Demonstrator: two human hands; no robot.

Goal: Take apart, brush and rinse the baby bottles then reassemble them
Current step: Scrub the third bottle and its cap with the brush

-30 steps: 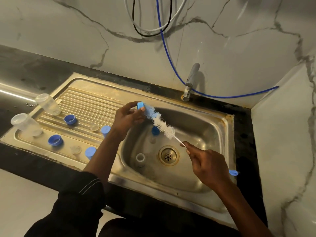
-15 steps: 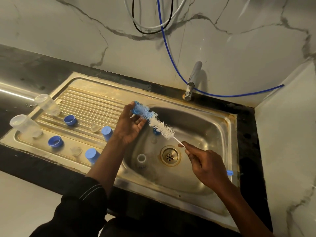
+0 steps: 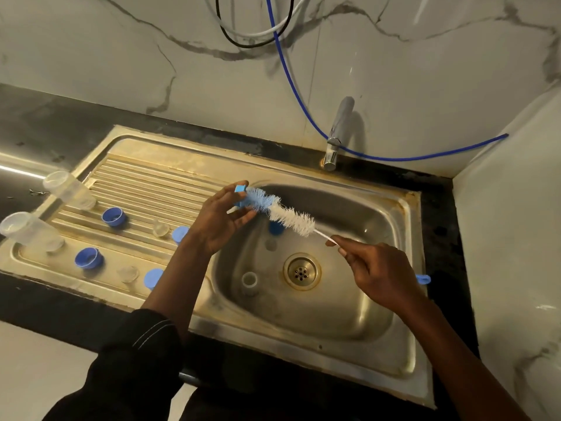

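Observation:
My left hand (image 3: 220, 220) pinches a small blue bottle ring (image 3: 241, 196) at the basin's left rim. The blue-and-white bottle brush (image 3: 283, 214) has its blue tip against that ring. My right hand (image 3: 379, 273) grips the brush's thin handle, whose blue end (image 3: 423, 279) sticks out to the right. In the steel sink (image 3: 349, 323) lie a clear bottle (image 3: 249, 282) and a blue part (image 3: 275, 227). On the drainboard (image 3: 145, 192) stand two clear bottles (image 3: 69, 189) (image 3: 30, 230), two blue rings (image 3: 113, 216) (image 3: 88, 258), two blue caps (image 3: 153, 278) (image 3: 180, 233) and two clear teats (image 3: 161, 228) (image 3: 128, 274).
A metal tap (image 3: 338, 132) stands behind the basin. A blue hose (image 3: 394, 158) and other cables hang on the marble wall. The drain (image 3: 301, 271) sits mid-basin. A dark countertop (image 3: 45, 126) surrounds the sink, with a white wall close on the right.
The brush tip has shifted against the blue ring as my right hand works the handle. My left hand has turned slightly, with its fingers more spread.

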